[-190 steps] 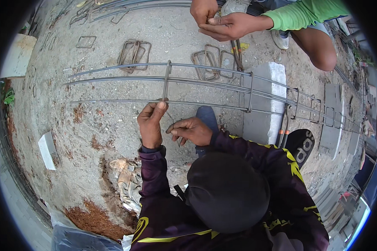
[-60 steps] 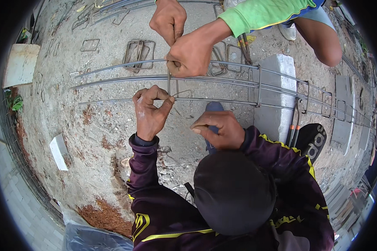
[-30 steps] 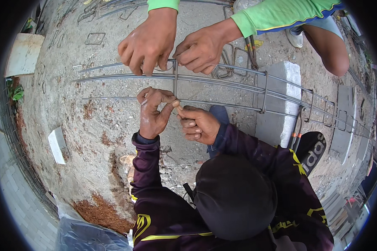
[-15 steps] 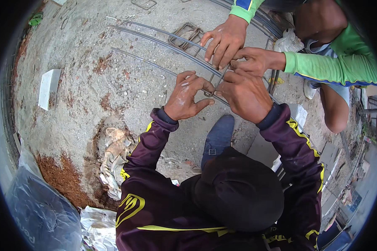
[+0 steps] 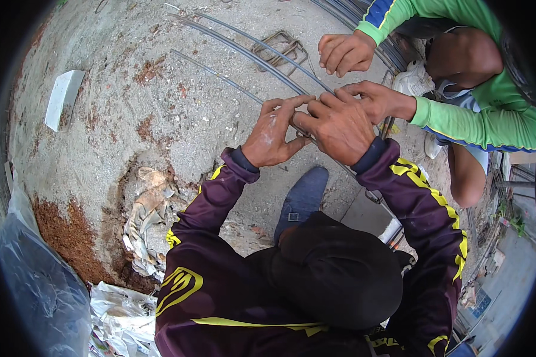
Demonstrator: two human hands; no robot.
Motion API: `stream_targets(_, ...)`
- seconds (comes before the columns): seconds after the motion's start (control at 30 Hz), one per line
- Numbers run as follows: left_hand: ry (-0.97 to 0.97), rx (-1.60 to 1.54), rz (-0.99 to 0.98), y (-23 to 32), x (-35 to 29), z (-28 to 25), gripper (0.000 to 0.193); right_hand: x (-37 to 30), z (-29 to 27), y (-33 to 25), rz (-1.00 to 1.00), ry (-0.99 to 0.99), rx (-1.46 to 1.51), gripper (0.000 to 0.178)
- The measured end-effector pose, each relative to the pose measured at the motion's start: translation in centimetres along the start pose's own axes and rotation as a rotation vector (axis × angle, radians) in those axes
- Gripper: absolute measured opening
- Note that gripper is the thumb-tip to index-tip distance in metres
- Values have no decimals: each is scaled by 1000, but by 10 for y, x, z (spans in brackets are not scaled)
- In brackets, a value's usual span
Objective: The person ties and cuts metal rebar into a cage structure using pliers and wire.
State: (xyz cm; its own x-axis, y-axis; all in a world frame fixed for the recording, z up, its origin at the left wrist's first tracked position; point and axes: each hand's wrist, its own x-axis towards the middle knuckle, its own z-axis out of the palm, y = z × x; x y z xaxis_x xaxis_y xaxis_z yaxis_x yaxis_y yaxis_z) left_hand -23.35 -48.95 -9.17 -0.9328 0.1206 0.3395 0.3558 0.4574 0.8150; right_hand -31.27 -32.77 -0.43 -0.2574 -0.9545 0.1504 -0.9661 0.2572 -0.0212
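Over bare concrete (image 5: 161,113), both hands' grip, seemingly pinched, at rebar (image 5: 232,50).

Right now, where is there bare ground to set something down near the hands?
Bare ground lies between the white block and the rebar. It is crowded where left hand, right hand and the co-worker's hands meet.

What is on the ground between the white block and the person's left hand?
Only bare sandy ground with reddish patches lies between the white block and the left hand, in the head view.
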Motion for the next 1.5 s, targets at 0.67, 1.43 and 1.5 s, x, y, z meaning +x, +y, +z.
stream_targets(0.67, -101, 126, 137, 3, -2, -16, 67, -44, 29, -78, 1208, 456, 2396, 43)
stream_targets(1.43, 248, -743, -594, 14, -45, 54, 29, -327, -49, -203, 1845, -128, 416, 64)
stream_targets(1.5, 264, -790, -593, 10, -46, 60, 28, -314, -53, -189, 1818, -169, 391, 53)
